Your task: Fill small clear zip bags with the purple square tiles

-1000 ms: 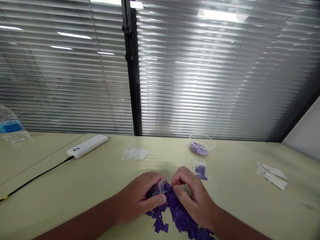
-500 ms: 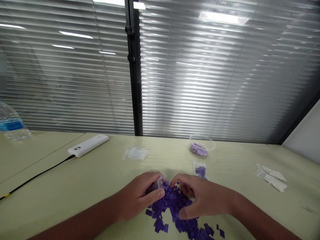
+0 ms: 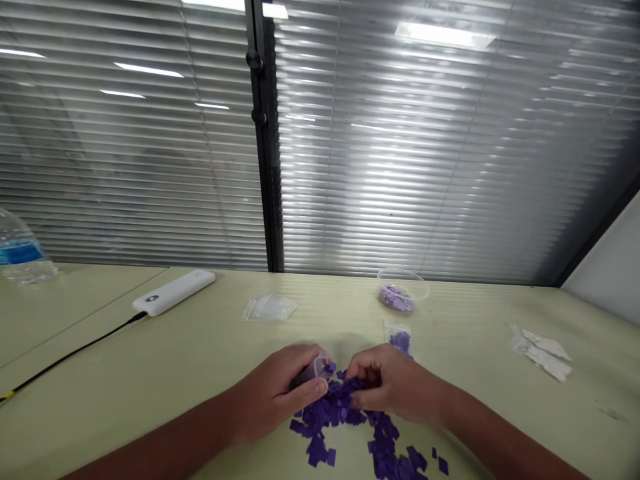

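Note:
My left hand (image 3: 287,385) is wrapped round a small clear plastic cup (image 3: 314,371), tipped on its side with its mouth toward the right. Dark purple paper squares (image 3: 320,417) lie heaped at the mouth and trail over the table toward me. At the right of the heap, my right hand (image 3: 385,381) closes its thumb and fingers on a bunch of these squares. Just behind that hand lies a small clear zip bag (image 3: 400,339) holding purple bits, partly covered by the hand.
A round clear container (image 3: 397,298) with pale purple pieces stands at the back. Flat clear bags (image 3: 271,306), a white power bank (image 3: 175,292) with a black cable, a water bottle (image 3: 23,252) and white packets (image 3: 543,352) lie around. Window blinds rise behind the table.
My right hand's fingers have drawn together on the purple squares, opening a bare patch in the heap. The left hand and cup have stayed in place.

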`<state>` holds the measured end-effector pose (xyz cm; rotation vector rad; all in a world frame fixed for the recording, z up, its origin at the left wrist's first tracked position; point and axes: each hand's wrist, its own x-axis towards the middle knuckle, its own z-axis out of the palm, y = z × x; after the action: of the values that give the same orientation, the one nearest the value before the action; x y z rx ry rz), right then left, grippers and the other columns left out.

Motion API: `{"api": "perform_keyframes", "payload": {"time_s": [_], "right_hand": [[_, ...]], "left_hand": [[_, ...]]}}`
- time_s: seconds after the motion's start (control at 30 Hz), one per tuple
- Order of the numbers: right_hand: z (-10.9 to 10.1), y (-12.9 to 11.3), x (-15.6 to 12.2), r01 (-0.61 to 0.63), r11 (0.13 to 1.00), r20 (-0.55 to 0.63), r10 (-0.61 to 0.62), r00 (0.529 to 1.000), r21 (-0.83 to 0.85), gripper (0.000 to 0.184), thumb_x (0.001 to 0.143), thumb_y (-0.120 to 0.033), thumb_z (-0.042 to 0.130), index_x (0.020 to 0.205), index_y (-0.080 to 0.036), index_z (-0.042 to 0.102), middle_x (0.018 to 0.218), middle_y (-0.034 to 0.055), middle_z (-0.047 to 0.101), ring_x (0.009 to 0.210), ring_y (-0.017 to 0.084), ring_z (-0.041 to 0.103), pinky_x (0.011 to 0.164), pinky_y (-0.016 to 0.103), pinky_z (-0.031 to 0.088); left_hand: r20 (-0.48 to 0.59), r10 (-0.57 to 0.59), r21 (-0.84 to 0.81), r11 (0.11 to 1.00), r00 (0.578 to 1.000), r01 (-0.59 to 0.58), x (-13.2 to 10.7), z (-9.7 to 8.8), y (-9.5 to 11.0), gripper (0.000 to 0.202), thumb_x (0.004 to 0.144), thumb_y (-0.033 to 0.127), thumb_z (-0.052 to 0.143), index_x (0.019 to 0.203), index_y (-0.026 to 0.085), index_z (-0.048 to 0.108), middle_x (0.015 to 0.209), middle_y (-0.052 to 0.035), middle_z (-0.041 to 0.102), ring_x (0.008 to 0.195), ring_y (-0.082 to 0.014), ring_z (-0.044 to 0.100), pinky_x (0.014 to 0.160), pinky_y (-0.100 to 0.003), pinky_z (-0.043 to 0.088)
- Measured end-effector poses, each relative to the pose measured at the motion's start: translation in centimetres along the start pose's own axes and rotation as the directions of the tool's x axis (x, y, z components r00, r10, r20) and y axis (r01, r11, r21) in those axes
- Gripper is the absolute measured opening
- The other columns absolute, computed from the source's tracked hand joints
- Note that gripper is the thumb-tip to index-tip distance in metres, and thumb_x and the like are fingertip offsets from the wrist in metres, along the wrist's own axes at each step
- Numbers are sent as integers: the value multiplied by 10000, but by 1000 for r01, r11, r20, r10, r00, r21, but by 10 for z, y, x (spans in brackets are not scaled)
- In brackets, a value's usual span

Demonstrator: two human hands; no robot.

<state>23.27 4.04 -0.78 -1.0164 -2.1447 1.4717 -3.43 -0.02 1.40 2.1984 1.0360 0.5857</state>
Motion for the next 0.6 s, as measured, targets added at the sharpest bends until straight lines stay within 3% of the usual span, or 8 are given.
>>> {"api": "perform_keyframes", "payload": {"time_s": [0.2, 0.37, 0.5, 0.6], "right_hand": [[-2, -13, 0, -44, 969, 70, 28, 997, 244, 258, 835, -372, 856, 891, -145, 744, 715, -15, 616, 613, 90, 484, 555, 210, 357], [12, -22, 2, 98, 902, -103, -60, 993, 420, 339, 825, -436, 869, 882, -143, 709, 727, -17, 613, 612, 89, 495, 565, 214, 377], [20, -30, -2, 143, 963, -248, -84, 965, 228, 233, 898, -373, 799, 864, -161, 712, 719, -26, 588, 651, 103, 481, 597, 230, 376], [24, -34, -4, 145, 985, -273, -114, 955, 96, 150, 897, -317, 782, 875, -175, 742, 708, -29, 577, 673, 115, 482, 631, 242, 393]], "left_hand": [[-10, 0, 11, 1000, 1000, 0, 1, 1, -1, 404, 1076, 571, 450, 965, 208, 589, 916, -1, 571, 840, -189, 517, 745, -285, 408], [-20, 17, 8, 1000, 1000, -17, -1, 0, 3, 386, 1016, 591, 566, 1035, 210, 629, 937, -2, 610, 847, -194, 561, 745, -284, 422], [-1, 100, 9, 995, 995, -100, -3, -2, 7, 395, 983, 577, 627, 1124, 209, 655, 1003, -20, 656, 891, -208, 607, 825, -305, 451], [-8, 123, 8, 992, 992, -123, -3, -2, 7, 394, 1003, 572, 598, 1120, 201, 658, 1001, -31, 667, 885, -212, 614, 833, -314, 458]]}}
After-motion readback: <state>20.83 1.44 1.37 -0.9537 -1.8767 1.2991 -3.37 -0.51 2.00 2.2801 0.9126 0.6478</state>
